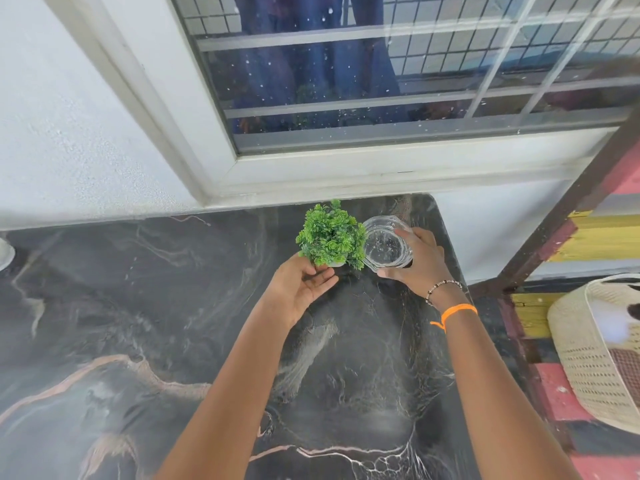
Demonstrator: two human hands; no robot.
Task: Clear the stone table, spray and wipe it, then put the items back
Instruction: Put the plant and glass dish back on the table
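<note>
A small green plant (pixel 330 235) in a white pot stands on the dark marbled stone table (pixel 138 306), near the far edge under the window. Right beside it stands a clear glass jar (pixel 384 245). My left hand (pixel 301 289) lies palm up at the base of the pot, fingers spread and touching it, not closed around it. My right hand (pixel 419 261) wraps the glass jar from the right side, thumb in front and fingers over the rim.
A window with a white frame (pixel 311 168) rises behind the table. A dark wooden post (pixel 554 230) and a coloured striped surface stand to the right. A cream woven basket (pixel 595 348) sits at the right edge. A white object (pixel 5 252) shows at the far left.
</note>
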